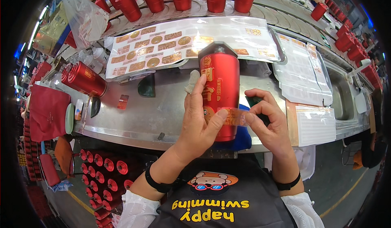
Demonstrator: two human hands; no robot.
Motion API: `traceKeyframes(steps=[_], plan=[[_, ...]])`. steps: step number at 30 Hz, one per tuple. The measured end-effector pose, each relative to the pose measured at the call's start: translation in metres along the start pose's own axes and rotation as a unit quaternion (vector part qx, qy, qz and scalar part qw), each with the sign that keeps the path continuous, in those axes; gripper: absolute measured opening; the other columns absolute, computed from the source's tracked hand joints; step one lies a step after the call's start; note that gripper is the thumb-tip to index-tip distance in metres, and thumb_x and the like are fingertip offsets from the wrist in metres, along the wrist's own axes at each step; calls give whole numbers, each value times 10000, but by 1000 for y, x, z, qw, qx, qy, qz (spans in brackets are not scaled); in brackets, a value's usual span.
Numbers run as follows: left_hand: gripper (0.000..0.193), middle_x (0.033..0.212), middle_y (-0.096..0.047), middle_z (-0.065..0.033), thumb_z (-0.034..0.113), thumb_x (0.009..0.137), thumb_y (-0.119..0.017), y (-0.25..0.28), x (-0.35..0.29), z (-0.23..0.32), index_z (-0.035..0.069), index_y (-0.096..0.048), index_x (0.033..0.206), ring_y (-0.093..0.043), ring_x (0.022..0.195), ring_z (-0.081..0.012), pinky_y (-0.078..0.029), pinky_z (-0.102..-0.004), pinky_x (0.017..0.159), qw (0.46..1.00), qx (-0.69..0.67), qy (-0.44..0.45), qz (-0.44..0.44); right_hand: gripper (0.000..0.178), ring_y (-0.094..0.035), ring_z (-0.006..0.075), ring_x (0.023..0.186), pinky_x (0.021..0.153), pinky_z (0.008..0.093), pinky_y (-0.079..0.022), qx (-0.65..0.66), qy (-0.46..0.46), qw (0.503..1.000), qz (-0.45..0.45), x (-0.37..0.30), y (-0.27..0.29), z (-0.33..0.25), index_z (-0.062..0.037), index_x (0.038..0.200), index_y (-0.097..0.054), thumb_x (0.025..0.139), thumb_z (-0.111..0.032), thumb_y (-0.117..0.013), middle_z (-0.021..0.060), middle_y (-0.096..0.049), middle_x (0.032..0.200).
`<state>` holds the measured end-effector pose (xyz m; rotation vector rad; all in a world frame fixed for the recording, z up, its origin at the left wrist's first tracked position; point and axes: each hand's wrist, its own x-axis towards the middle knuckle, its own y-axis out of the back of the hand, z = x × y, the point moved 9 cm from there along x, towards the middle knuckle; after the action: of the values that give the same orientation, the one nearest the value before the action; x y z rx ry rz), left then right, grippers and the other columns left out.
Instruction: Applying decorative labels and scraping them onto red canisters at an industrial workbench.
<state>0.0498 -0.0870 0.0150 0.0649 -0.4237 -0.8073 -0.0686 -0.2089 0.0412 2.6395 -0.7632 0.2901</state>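
1. The left hand (199,122) grips the red can (220,93) upright, between both hands.
2. The right hand (266,120) pinches a sticker (234,116) against the can.
3. The sticker may land crooked or wrinkle if the can turns.

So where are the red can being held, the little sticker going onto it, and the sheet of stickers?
red can (222,75), head view, upper body.
small sticker (235,117), head view, its middle.
sticker sheet (163,47), head view, sheet's centre.

Left grip (199,122) wrapped — right grip (264,120) pinching
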Motion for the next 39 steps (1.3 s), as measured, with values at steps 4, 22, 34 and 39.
traceKeyframes(steps=[4, 22, 34, 39], plan=[[754, 1308, -430, -237, 259, 904, -628, -1, 0, 4, -57, -227, 1458, -431, 1159, -322, -330, -416, 1044, 999, 35, -21, -3, 80, -526, 112, 785, 737, 255, -442, 0, -10, 1000, 6, -1, 0, 5, 17, 810, -618, 822, -48, -664, 158, -549, 1185], [658, 1368, -380, -218, 296, 980, -521, 2, 1, -2, -43, -234, 1466, -409, 1267, -286, -322, -377, 1081, 999, -51, -2, 0, 99, -565, 194, 942, 809, 291, -445, 6, -18, 1000, 19, -3, 0, 19, 10, 807, -613, 823, -73, -663, 160, -562, 1162], [694, 1410, -342, -225, 255, 955, -579, 1, 1, 0, -57, -221, 1461, -393, 1306, -283, -324, -375, 1093, 1000, -18, 2, 1, 95, -565, 190, 961, 797, 284, -450, 21, -23, 999, 19, -4, -2, 26, 8, 810, -619, 821, -70, -673, 156, -559, 1165], [666, 1422, -342, -217, 272, 979, -543, 2, 1, -1, -55, -224, 1462, -395, 1307, -265, -324, -366, 1092, 997, -82, 12, 7, 94, -567, 198, 975, 813, 288, -452, 21, -30, 999, 11, -4, -3, 27, 6, 811, -619, 818, -68, -676, 153, -559, 1167]])
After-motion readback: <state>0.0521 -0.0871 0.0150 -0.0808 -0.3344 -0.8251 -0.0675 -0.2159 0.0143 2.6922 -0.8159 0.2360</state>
